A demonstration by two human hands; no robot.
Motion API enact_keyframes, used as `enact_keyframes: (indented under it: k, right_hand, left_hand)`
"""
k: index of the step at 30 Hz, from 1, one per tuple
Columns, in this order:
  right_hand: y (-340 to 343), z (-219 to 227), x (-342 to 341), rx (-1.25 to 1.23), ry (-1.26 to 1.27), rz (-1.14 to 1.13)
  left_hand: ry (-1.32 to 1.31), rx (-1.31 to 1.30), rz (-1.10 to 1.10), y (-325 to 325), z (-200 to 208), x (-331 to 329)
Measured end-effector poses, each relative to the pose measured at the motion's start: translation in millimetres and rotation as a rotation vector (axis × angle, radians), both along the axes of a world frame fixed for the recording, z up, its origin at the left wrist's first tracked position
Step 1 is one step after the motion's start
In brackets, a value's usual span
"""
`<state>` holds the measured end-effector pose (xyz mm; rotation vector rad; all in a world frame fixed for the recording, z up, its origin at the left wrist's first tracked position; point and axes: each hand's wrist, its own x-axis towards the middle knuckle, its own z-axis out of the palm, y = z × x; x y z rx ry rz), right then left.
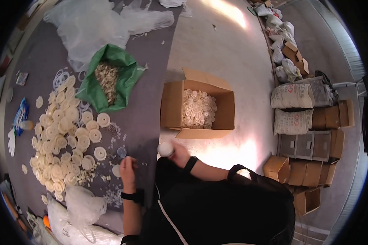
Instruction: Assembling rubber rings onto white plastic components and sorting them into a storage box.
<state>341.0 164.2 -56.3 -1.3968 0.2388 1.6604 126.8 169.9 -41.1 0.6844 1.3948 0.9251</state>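
My right hand [180, 154] is closed around a round white plastic cap-like part [165, 149], just beyond the table's right edge and near my body. Over the grey table [145, 122], my left hand [128, 173] has its fingers drawn together; whatever may be between them is too small to make out. A small clear bluish disc [121, 152] lies just beyond its fingertips, and a white disc [116, 170] is beside it on the left. Further left spreads a big heap of cream-white plastic discs [57, 134]. Small clear rings [113, 196] are scattered near my left wrist.
An open green sack [129, 77] of small beige pieces stands beyond the heap. On the floor to the right, an open cardboard box [172, 104] contains many white parts. Clear plastic bags [86, 28] lie at the far end. Sacks [292, 96] and cartons [276, 169] line the right wall.
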Motion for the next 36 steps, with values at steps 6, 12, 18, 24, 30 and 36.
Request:
enact_keyframes:
  k: [6,12,18,24,30,36]
  right_hand:
    - [25,-42,176,-0.119,-0.131,-0.752]
    - [49,-35,136,0.057,-0.140,-0.155]
    - [84,14,-2,0.182,0.032,0.540]
    - [92,20,-91,0.237,0.194,0.965]
    - [91,17,-132,0.272,0.167,1.057]
    - [79,26,-151,0.457,0.116,0.994]
  left_hand:
    - [0.748,0.248,0.050,37,-9,-37]
    - [1.288,0.378,-0.114,63,-13,-51]
    - [1.230,0.310,-0.047,48,-11,-66]
    - [1.212,0.339,0.077,39,-10,-67]
    - [1.245,0.345,0.098,28,-10,-76]
    - [-0.020,0.135,0.668,-2,17,-52]
